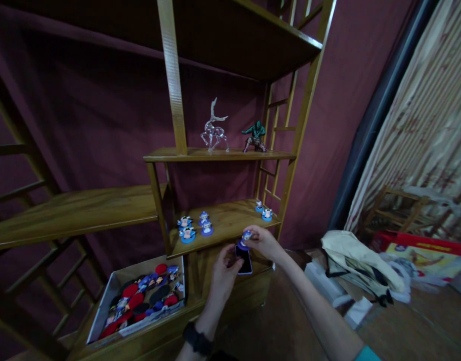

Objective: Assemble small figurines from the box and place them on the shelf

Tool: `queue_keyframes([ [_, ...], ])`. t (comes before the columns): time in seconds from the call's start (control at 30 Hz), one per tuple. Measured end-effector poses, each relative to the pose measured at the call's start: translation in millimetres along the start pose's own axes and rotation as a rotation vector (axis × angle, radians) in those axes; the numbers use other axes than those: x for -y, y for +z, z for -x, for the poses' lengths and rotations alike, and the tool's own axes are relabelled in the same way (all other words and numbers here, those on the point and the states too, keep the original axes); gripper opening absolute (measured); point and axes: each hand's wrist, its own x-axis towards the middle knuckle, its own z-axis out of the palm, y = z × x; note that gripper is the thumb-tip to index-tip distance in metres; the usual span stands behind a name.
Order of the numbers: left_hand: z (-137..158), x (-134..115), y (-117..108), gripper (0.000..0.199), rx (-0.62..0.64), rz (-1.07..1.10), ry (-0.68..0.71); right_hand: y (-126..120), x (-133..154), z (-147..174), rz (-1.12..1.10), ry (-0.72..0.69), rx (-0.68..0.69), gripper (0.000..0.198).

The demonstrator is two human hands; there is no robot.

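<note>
My right hand pinches a small purple-and-white figurine on a round purple base, just in front of the middle shelf's edge. Beside it, my left hand is half curled, its thumb and fingers apart with nothing visible between them. Under both hands is a dark-screened phone; the left fingertips overlap its edge, and whether they touch it I cannot tell. On the middle shelf stand two purple figurines and two blue-based figurines at the left, with two more blue-based figurines at the right.
An open cardboard box of mixed figurines and red and dark round pieces sits lower left. Above, a clear deer ornament and a green crouching figure share a shelf. Bags and a red box lie on the right floor.
</note>
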Motion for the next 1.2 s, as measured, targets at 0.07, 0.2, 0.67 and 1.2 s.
queue_keyframes([
  [0.07, 1, 8, -5, 0.038, -0.018, -0.072, 0.000, -12, 1, -23, 0.005, 0.005, -0.067, 0.033],
  [0.2, 3, 36, -25, 0.031, 0.031, -0.195, -0.019, -38, 3, -75, 0.145, -0.004, -0.139, 0.032],
  [0.67, 6, 123, -98, 0.025, 0.156, -0.480, -0.057, -50, -35, -180, 0.793, 0.217, -0.182, 0.029],
  [1.2, 11, 147, -132, 0.023, 0.134, -0.479, -0.044, -50, -51, -189, 0.752, 0.352, -0.008, 0.030],
])
